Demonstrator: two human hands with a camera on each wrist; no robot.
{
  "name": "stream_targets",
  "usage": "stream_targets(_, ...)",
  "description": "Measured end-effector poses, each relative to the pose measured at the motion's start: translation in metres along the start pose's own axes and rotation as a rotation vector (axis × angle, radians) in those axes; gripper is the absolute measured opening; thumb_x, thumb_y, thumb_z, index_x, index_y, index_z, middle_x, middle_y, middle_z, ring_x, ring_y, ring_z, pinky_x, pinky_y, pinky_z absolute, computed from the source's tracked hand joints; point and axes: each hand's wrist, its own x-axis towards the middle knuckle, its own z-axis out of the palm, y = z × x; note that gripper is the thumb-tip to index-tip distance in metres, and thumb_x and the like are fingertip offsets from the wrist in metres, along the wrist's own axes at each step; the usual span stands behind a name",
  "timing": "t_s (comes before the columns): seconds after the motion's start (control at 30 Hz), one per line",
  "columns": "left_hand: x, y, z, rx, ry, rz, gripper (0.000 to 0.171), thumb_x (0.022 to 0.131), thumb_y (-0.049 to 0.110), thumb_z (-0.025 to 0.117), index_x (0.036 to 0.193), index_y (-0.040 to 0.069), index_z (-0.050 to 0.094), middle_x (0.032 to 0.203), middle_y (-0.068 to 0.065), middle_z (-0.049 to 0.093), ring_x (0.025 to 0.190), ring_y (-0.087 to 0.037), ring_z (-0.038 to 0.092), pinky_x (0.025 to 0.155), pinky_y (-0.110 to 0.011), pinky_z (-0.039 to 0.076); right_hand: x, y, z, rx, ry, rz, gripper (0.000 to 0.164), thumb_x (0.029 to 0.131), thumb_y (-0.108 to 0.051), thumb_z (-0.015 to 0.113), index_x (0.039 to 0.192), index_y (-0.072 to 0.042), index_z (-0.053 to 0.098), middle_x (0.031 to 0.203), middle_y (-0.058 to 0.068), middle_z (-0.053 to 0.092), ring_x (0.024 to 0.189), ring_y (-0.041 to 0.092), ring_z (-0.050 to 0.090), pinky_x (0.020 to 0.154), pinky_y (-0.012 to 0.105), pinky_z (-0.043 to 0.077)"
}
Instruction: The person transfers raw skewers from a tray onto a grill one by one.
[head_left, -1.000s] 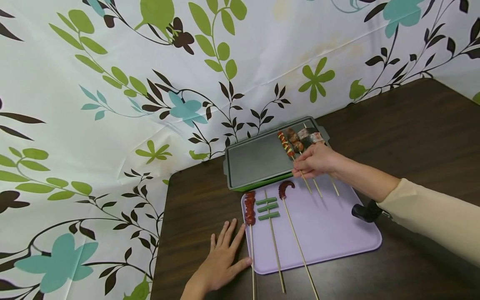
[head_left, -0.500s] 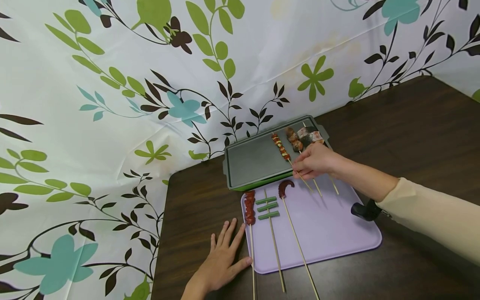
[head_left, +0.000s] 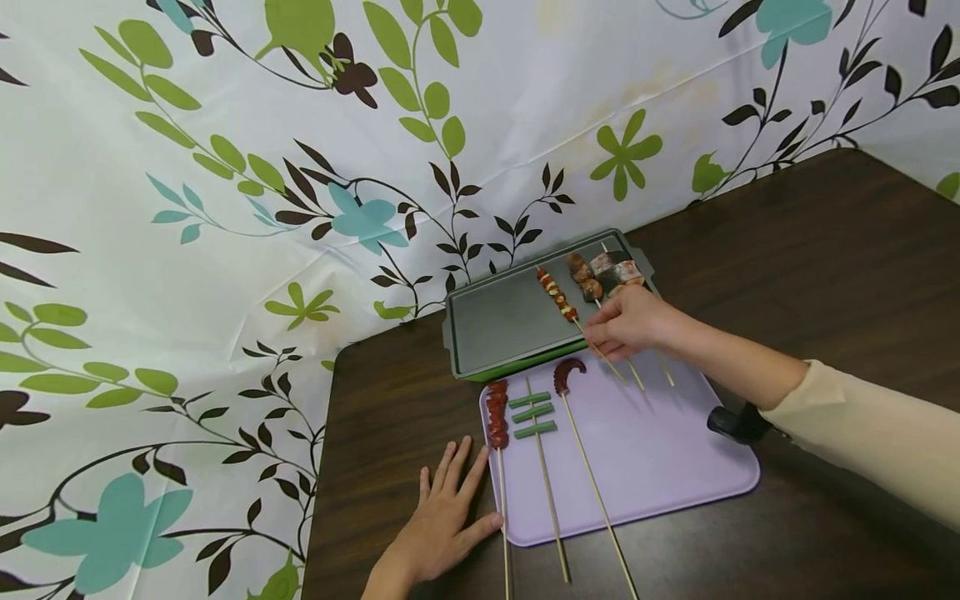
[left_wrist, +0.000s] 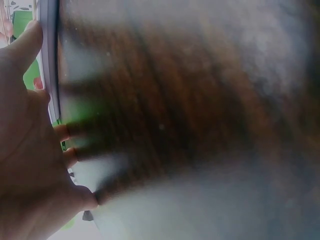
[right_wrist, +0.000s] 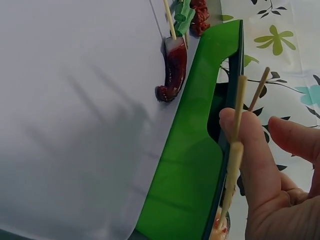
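Note:
My right hand point(head_left: 628, 323) is over the front edge of the grill pan point(head_left: 510, 321), pinching the stick of a skewer with red and yellow pieces point(head_left: 557, 293). That food lies over the pan, tilted to the left. Just right of it lie a brown meat skewer point(head_left: 584, 277) and a skewer with dark-skinned, pale pieces point(head_left: 617, 268); the hand partly covers their sticks. Near the fingers, the right wrist view shows wooden sticks point(right_wrist: 233, 167). My left hand point(head_left: 442, 525) rests with fingers spread on the table, its thumb at the left edge of the lilac tray point(head_left: 660, 467).
On the tray lie a red skewer point(head_left: 497, 415), a skewer of green pieces point(head_left: 533, 414) and a curled dark red tentacle skewer point(head_left: 567, 375). Their sticks reach over the front edge. Behind the dark wood table point(head_left: 787, 242) hangs a patterned cloth point(head_left: 517, 108).
The food end of the red and yellow skewer has swung left on the pan, away from the meat skewer. My right hand has hardly shifted, and the left hand stays put.

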Motion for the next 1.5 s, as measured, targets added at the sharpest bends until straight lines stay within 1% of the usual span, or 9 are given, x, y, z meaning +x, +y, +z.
stream_targets(0.3, 0.0, -0.001, 0.002, -0.001, -0.001, -0.008, 0.079, 0.092, 0.065, 0.041, 0.155, 0.031, 0.008, 0.161, -0.005, 0.001, 0.146, -0.034, -0.003, 0.101, -0.075, 0.007, -0.02, -0.003, -0.008, -0.021, 0.032, -0.031, 0.041, 0.091, -0.018, 0.064, 0.12, 0.01, 0.06, 0.1, 0.019, 0.071, 0.085, 0.023, 0.071, 0.074, 0.036, 0.057)
stream_targets(0.43, 0.0, -0.001, 0.001, -0.008, -0.004, -0.009, 0.079, 0.092, 0.064, 0.042, 0.155, 0.03, 0.009, 0.161, -0.005, 0.001, 0.146, -0.033, -0.004, 0.102, -0.074, 0.006, -0.037, 0.001, -0.016, 0.001, 0.044, -0.043, 0.044, 0.091, -0.021, 0.065, 0.122, 0.01, 0.059, 0.099, 0.016, 0.072, 0.086, 0.023, 0.071, 0.074, 0.037, 0.056)
stream_targets(0.57, 0.001, -0.001, 0.0, -0.01, -0.01, -0.007, 0.078, 0.092, 0.064, 0.042, 0.155, 0.03, 0.009, 0.162, -0.005, 0.0, 0.146, -0.032, -0.004, 0.102, -0.073, 0.005, -0.062, 0.011, -0.021, 0.079, 0.034, -0.066, 0.049, 0.091, -0.022, 0.067, 0.123, 0.013, 0.056, 0.099, 0.014, 0.072, 0.087, 0.02, 0.071, 0.072, 0.036, 0.057)
stream_targets(0.67, 0.002, -0.001, 0.0, -0.004, -0.017, -0.004, 0.078, 0.092, 0.064, 0.041, 0.155, 0.03, 0.008, 0.162, -0.004, -0.001, 0.146, -0.032, -0.005, 0.103, -0.073, 0.005, -0.085, 0.027, -0.015, 0.155, -0.03, -0.089, 0.049, 0.092, -0.021, 0.065, 0.124, 0.015, 0.054, 0.103, 0.016, 0.071, 0.09, 0.02, 0.071, 0.073, 0.036, 0.056)
stream_targets(0.8, 0.002, -0.002, 0.0, -0.001, -0.018, -0.01, 0.079, 0.092, 0.064, 0.041, 0.155, 0.031, 0.007, 0.162, -0.004, -0.001, 0.146, -0.032, -0.005, 0.102, -0.073, 0.005, -0.106, 0.054, 0.01, 0.216, -0.174, -0.105, 0.044, 0.093, -0.017, 0.063, 0.122, 0.015, 0.055, 0.104, 0.018, 0.07, 0.091, 0.022, 0.07, 0.072, 0.037, 0.057)
stream_targets(0.9, 0.001, -0.003, 0.001, -0.001, -0.008, -0.011, 0.079, 0.092, 0.064, 0.042, 0.155, 0.031, 0.007, 0.162, -0.004, -0.001, 0.146, -0.032, -0.005, 0.102, -0.074, 0.006, -0.108, 0.071, 0.03, 0.213, -0.222, -0.108, 0.04, 0.092, -0.016, 0.063, 0.118, 0.015, 0.058, 0.1, 0.019, 0.07, 0.088, 0.023, 0.069, 0.069, 0.036, 0.057)
stream_targets(1.13, 0.001, -0.003, 0.004, -0.017, -0.013, -0.008, 0.078, 0.092, 0.064, 0.041, 0.154, 0.032, 0.008, 0.162, -0.004, 0.0, 0.146, -0.033, -0.005, 0.101, -0.074, 0.005, -0.098, 0.096, 0.056, 0.221, -0.185, -0.093, 0.04, 0.091, -0.015, 0.064, 0.115, 0.017, 0.058, 0.095, 0.018, 0.071, 0.084, 0.022, 0.069, 0.066, 0.034, 0.057)
stream_targets(1.27, 0.001, -0.003, 0.002, -0.02, -0.024, -0.016, 0.078, 0.092, 0.064, 0.041, 0.154, 0.032, 0.008, 0.162, -0.004, -0.001, 0.146, -0.032, -0.006, 0.102, -0.073, 0.004, -0.093, 0.103, 0.067, 0.235, -0.174, -0.102, 0.04, 0.091, -0.013, 0.064, 0.115, 0.018, 0.057, 0.094, 0.018, 0.071, 0.084, 0.02, 0.068, 0.066, 0.033, 0.056)
stream_targets(1.5, 0.0, -0.003, 0.003, -0.007, 0.003, 0.003, 0.079, 0.092, 0.064, 0.042, 0.155, 0.03, 0.008, 0.162, -0.005, 0.001, 0.146, -0.034, -0.003, 0.099, -0.077, 0.007, -0.081, 0.104, 0.087, 0.266, -0.147, -0.003, 0.036, 0.089, -0.017, 0.067, 0.109, 0.012, 0.062, 0.086, 0.012, 0.072, 0.074, 0.018, 0.069, 0.06, 0.031, 0.056)
